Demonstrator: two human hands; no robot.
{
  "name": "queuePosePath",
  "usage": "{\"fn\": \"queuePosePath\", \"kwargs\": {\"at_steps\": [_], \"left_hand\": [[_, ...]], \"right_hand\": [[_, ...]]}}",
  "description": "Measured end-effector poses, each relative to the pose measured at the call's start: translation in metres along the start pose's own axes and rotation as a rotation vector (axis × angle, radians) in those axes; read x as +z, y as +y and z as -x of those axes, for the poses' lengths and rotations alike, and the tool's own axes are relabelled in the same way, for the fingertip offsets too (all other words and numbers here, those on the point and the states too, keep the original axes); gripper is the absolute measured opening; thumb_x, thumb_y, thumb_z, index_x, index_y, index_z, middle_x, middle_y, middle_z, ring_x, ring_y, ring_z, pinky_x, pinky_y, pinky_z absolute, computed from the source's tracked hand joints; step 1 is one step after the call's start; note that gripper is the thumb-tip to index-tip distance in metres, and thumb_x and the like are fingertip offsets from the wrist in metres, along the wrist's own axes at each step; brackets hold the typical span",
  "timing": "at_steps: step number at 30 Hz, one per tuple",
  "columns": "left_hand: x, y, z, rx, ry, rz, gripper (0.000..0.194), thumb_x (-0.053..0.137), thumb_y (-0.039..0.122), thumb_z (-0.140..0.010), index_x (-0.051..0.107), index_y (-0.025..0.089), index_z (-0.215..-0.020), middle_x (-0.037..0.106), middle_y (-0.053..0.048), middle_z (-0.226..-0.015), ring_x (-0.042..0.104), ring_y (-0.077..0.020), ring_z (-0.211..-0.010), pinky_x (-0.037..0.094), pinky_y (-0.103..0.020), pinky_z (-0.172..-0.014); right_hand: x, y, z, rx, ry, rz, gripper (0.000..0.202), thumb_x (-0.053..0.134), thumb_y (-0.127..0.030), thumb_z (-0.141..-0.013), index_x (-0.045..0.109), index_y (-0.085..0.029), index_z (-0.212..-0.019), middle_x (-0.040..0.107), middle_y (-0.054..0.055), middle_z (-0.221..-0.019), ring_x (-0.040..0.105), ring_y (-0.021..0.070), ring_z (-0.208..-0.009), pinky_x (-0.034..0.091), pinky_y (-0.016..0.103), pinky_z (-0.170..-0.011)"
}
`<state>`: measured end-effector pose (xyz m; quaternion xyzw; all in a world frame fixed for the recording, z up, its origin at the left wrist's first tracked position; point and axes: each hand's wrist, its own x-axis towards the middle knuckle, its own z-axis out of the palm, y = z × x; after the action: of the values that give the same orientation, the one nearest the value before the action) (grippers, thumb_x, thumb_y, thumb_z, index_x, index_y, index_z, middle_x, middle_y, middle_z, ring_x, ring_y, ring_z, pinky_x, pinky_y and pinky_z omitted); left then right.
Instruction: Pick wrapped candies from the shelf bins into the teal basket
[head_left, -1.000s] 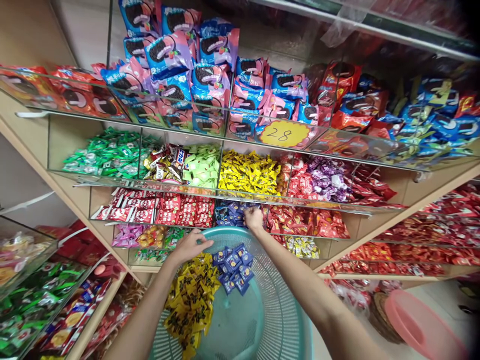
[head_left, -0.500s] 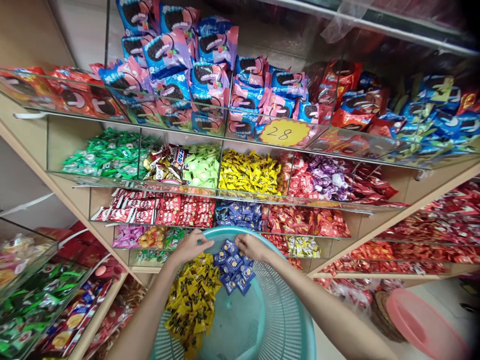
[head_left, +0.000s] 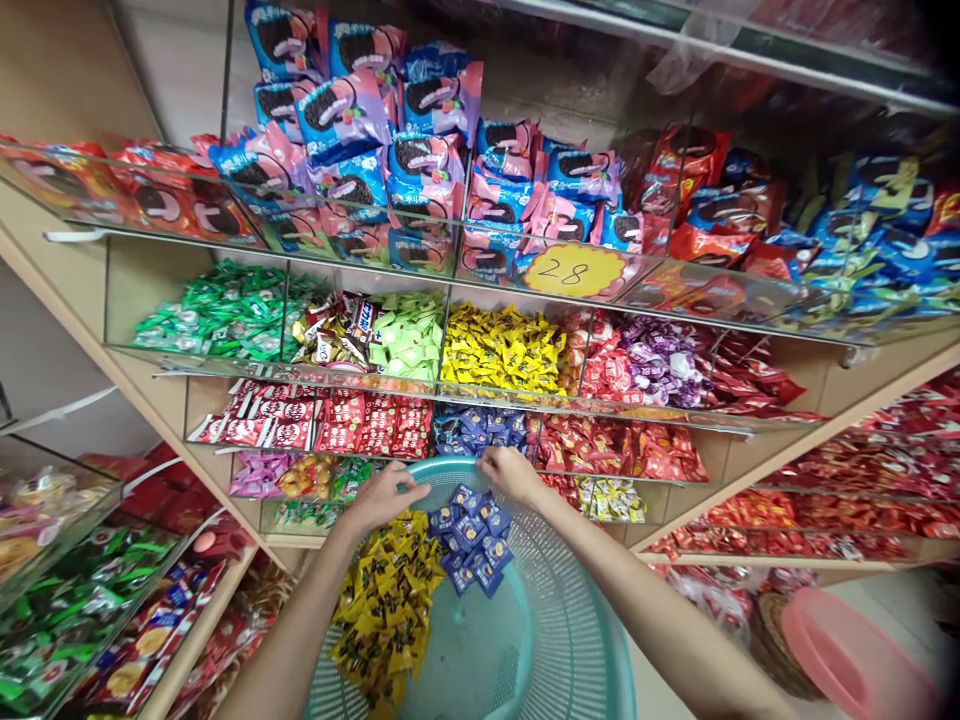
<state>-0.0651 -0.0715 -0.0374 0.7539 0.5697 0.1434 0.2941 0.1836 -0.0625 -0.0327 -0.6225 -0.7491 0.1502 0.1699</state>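
Observation:
A turquoise plastic basket [head_left: 559, 610] is in front of me, below the shelves. Over its far left rim is my left hand [head_left: 384, 496], its fingers curled round the edge and its thumb side toward the inside. My right hand [head_left: 511, 474] is closed at the far rim, just below the shelf compartment of blue-wrapped candies [head_left: 480, 432]. Whatever its fingers may hold is hidden. Inside the basket, yellow-wrapped candies [head_left: 390, 610] are heaped along the left side. A smaller pile of blue-wrapped candies [head_left: 471, 540] lies beside them, near the far wall.
Glass-fronted shelves hold yellow candies [head_left: 502, 350], green candies [head_left: 225, 310], red packets [head_left: 375, 424] and packaged cookies [head_left: 345, 115]. A yellow price tag [head_left: 576, 270] reads 28. On the floor at right is a pink basin [head_left: 847, 650]. Another candy bin [head_left: 75, 610] stands at left.
My right hand has moved up and slightly right, from above the blue candies to the basket's far rim. The left hand stays at the rim. The view has shifted slightly.

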Motion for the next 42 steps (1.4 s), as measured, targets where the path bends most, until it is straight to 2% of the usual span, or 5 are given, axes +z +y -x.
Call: {"fn": "queuePosePath", "kwargs": {"at_steps": [8,18,28,35,42], "left_hand": [[-0.001,0.001,0.0,-0.001,-0.019,0.018,0.049,0.045,0.067,-0.072,0.067,0.023,-0.073,0.056,-0.002,-0.102,0.057,-0.0212,-0.09,0.04,-0.027,-0.072],[-0.003,0.003,0.002,0.002,-0.023,0.009,0.049,0.044,0.067,-0.072,0.065,0.023,-0.073,0.055,-0.002,-0.098,0.056,-0.0196,-0.087,0.039,-0.026,-0.07],[-0.001,-0.001,-0.001,0.009,-0.04,0.047,0.051,0.044,0.068,-0.071,0.065,0.022,-0.071,0.055,-0.003,-0.103,0.056,-0.0221,-0.092,0.039,-0.028,-0.071],[-0.002,0.002,0.0,-0.006,-0.026,0.032,0.05,0.044,0.068,-0.071,0.065,0.022,-0.072,0.056,-0.003,-0.102,0.057,-0.0207,-0.089,0.039,-0.026,-0.068],[-0.004,0.004,0.002,-0.002,-0.034,0.04,0.051,0.042,0.068,-0.072,0.064,0.022,-0.07,0.056,-0.003,-0.104,0.057,-0.0217,-0.091,0.039,-0.027,-0.069]], "right_hand": [[0.014,0.001,-0.056,0.5,0.118,-0.601,0.027,0.062,-0.033,-0.073,0.051,-0.019,-0.053,0.051,-0.003,-0.042,0.044,0.0081,-0.035,0.034,0.019,-0.041],[0.024,-0.008,-0.081,0.692,0.069,-0.8,0.033,0.064,-0.037,-0.073,0.049,-0.02,-0.049,0.044,-0.002,-0.032,0.032,0.0083,-0.025,0.022,0.021,-0.026],[0.007,-0.007,-0.063,0.537,0.146,-1.043,0.021,0.056,-0.025,-0.078,0.045,-0.018,-0.062,0.056,-0.004,-0.048,0.044,0.0036,-0.031,0.031,0.012,-0.029],[-0.004,-0.008,-0.002,0.191,0.093,-0.97,0.026,0.062,-0.041,-0.071,0.05,-0.018,-0.067,0.059,-0.003,-0.055,0.06,0.0122,-0.047,0.038,0.016,-0.033],[0.019,0.001,0.045,0.17,0.099,-0.901,0.032,0.062,-0.049,-0.069,0.051,-0.019,-0.063,0.061,-0.001,-0.053,0.047,0.0095,-0.038,0.037,0.021,-0.037]]}}
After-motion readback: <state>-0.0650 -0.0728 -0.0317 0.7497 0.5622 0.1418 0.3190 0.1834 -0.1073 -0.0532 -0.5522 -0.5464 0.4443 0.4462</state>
